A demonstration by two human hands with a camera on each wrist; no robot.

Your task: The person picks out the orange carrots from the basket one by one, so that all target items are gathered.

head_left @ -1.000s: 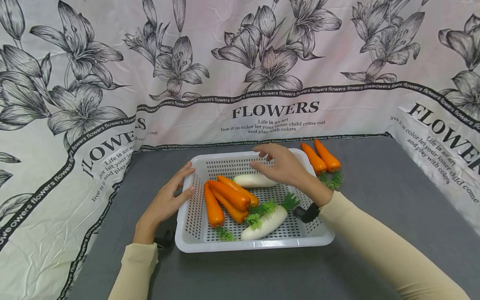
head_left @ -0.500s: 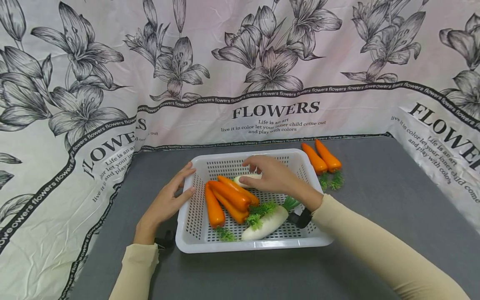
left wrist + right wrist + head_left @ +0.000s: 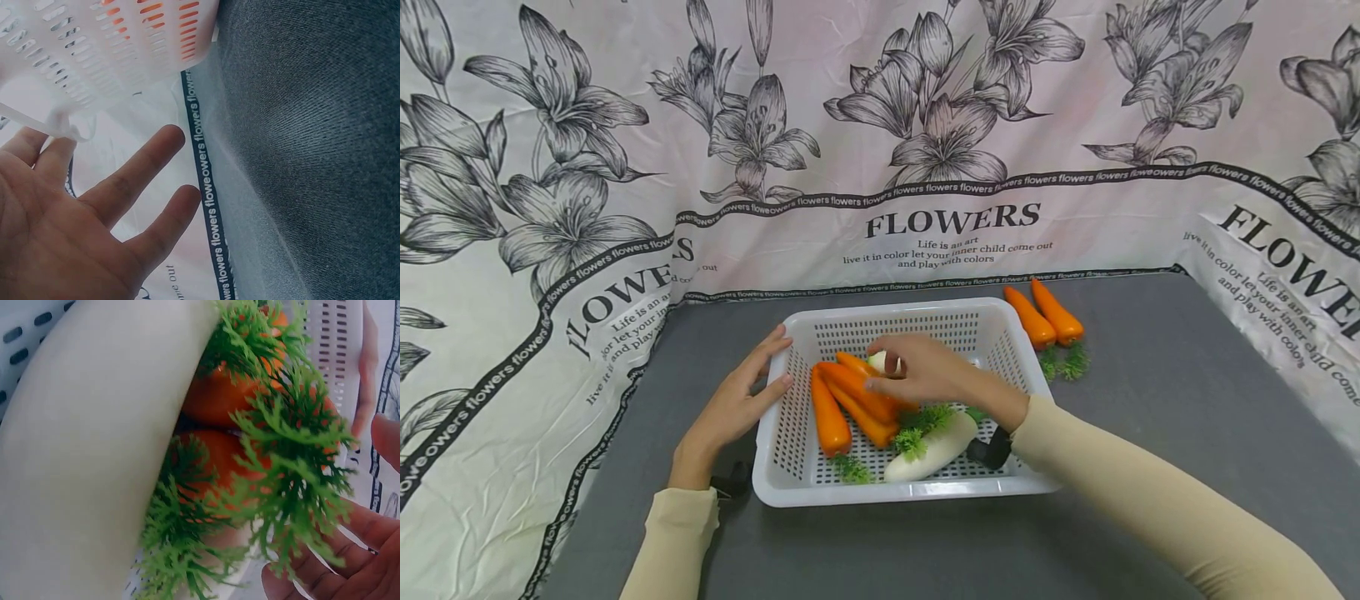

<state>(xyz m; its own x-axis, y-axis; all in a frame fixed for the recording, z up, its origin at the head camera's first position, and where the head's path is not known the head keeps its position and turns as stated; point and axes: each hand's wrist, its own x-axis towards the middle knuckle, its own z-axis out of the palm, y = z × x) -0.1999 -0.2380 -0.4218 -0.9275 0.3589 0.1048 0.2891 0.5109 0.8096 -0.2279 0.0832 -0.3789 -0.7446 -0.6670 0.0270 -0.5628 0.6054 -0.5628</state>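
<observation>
A white perforated plastic basket (image 3: 910, 492) holds several orange toy carrots (image 3: 829, 417) with green leafy tops, a white radish (image 3: 936, 450) at the front and another radish (image 3: 880, 361) behind. My left hand (image 3: 730, 402) touches the basket's left rim; in the left wrist view its fingers are spread beside the slotted wall. Over the basket's middle hovers my right hand (image 3: 936, 371), thumb and fingers apart, overlapping the carrots and covering most of the rear radish. In the right wrist view that hand (image 3: 344, 562) appears beside the carrots' green leaves, with nothing between thumb and fingers.
Two more orange carrots (image 3: 1045, 321) lie outside the basket on the grey tabletop (image 3: 1157, 400), beyond its back right corner. A flower-printed cloth (image 3: 775, 250) hangs behind and along both sides. Dark wrist cameras (image 3: 990, 450) are worn on both wrists.
My right hand has moved left and toward me, from over the basket's back right to over the carrots, covering more of the rear radish. The left hand stays at the rim.
</observation>
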